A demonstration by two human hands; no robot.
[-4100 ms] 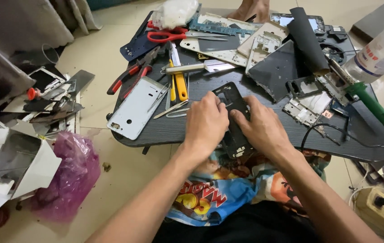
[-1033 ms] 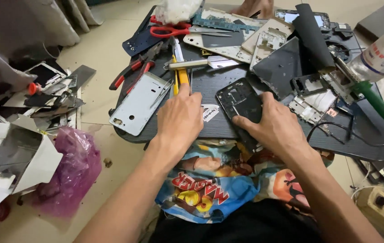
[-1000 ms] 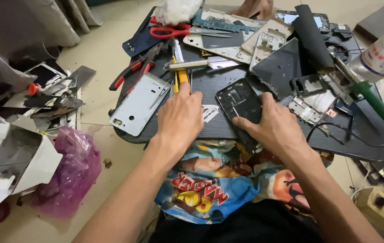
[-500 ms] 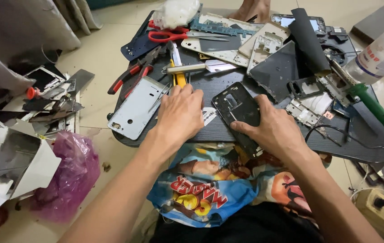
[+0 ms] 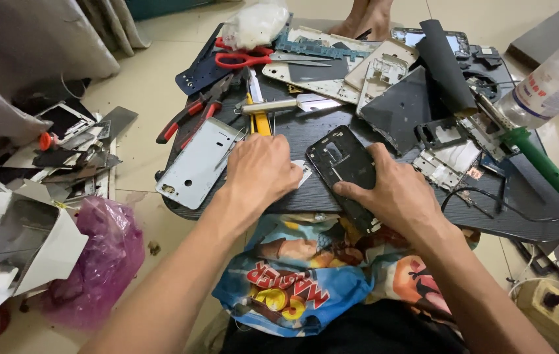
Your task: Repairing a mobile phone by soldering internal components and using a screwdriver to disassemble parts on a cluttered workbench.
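My right hand (image 5: 400,196) pins the black phone frame (image 5: 343,164) to the bench (image 5: 522,210), fingers clamped on its near edge. Long axis runs away from me. Left hand (image 5: 259,172) lies flat just left of frame, fingers curled, empty afaict.

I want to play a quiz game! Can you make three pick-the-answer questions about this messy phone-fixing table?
1. Where does the silver back cover lie?
A) beside the left hand
B) under the bottle
C) on the purple bag

2. What colour are the scissors' handles?
A) green
B) red
C) white

3. What is the right hand doing?
A) holding scissors
B) resting flat on bare table
C) gripping the black phone frame

Answers: 1 A, it lies just past the left hand. 2 B, both loops are red. 3 C, its fingers wrap the black phone frame.
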